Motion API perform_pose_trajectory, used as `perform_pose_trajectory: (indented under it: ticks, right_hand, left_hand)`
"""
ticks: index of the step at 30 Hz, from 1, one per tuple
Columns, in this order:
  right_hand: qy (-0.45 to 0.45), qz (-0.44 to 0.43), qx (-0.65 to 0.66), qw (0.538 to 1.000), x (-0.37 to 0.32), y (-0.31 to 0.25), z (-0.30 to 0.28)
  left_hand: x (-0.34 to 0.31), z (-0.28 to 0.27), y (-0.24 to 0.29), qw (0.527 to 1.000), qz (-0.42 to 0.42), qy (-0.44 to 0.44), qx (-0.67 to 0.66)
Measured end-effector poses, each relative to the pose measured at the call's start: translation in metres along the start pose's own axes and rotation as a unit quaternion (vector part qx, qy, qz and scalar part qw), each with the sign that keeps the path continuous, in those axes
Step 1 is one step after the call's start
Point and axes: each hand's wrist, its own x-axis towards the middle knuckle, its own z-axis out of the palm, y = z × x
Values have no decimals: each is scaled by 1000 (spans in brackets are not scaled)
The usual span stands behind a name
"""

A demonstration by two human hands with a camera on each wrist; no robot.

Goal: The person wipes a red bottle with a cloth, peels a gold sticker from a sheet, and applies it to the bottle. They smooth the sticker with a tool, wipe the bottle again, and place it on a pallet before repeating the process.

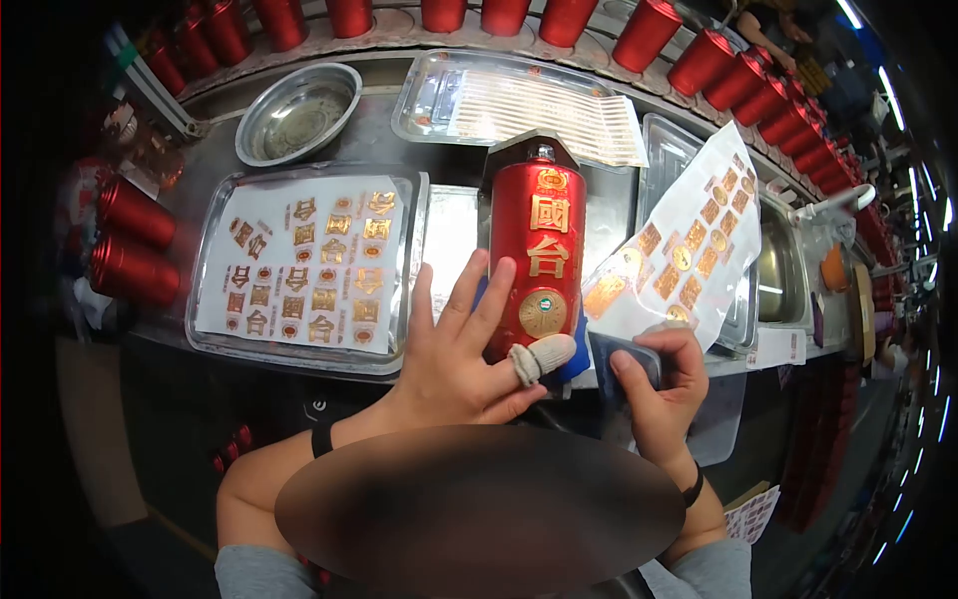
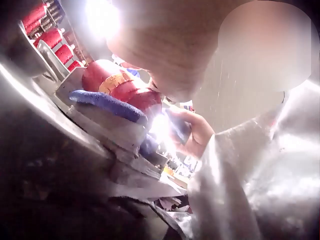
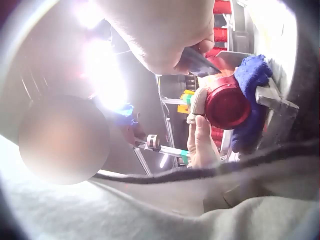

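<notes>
A red bottle (image 1: 539,230) with gold characters and a round gold emblem (image 1: 544,312) lies in a holder lined with blue cloth (image 3: 250,75). My left hand (image 1: 454,349) has its fingers spread at the bottle's lower left side. Its index finger wears a white cloth finger cot (image 1: 544,357), which touches the bottle just below the emblem. To the right of the bottle's base, my right hand (image 1: 669,389) grips a flat dark scraper (image 1: 624,361) between thumb and fingers. From the right wrist, the scraper (image 3: 200,62) shows close to the bottle's round base (image 3: 227,105).
On the left, a tray (image 1: 200,324) carries a sheet of gold stickers (image 1: 309,270). Another sticker sheet (image 1: 699,235) slants over a tray at right. A metal bowl (image 1: 299,115) and a tray of strips (image 1: 544,110) stand behind. Red bottles (image 1: 649,35) line the curved conveyor.
</notes>
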Motion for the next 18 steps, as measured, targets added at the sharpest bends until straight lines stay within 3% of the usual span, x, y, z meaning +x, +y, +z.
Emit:
perform_pose_trajectory:
  ticks: [3,6,8,11,14,16,18]
  right_hand:
    - [-14,-167,-121,978,18,-11,6]
    - [-66,-229,-141,961,38,-26,26]
    - [-107,-316,-225,915,38,-16,27]
    - [-170,-367,-231,885,22,-17,16]
    - [-129,-105,-127,978,-3,-14,12]
    - [-55,-17,-63,996,3,-6,14]
    - [-15,134,82,988,-1,2,14]
  left_hand:
    - [-13,8,-4,999,-26,15,-25]
    - [-12,9,-7,995,-81,37,-34]
    - [-19,5,-4,997,-62,13,-50]
    - [-35,4,-5,993,-64,-12,-97]
    - [-43,2,-7,988,-68,-16,-135]
    - [-42,3,-7,986,-71,-9,-153]
    - [-37,1,-9,985,-77,10,-151]
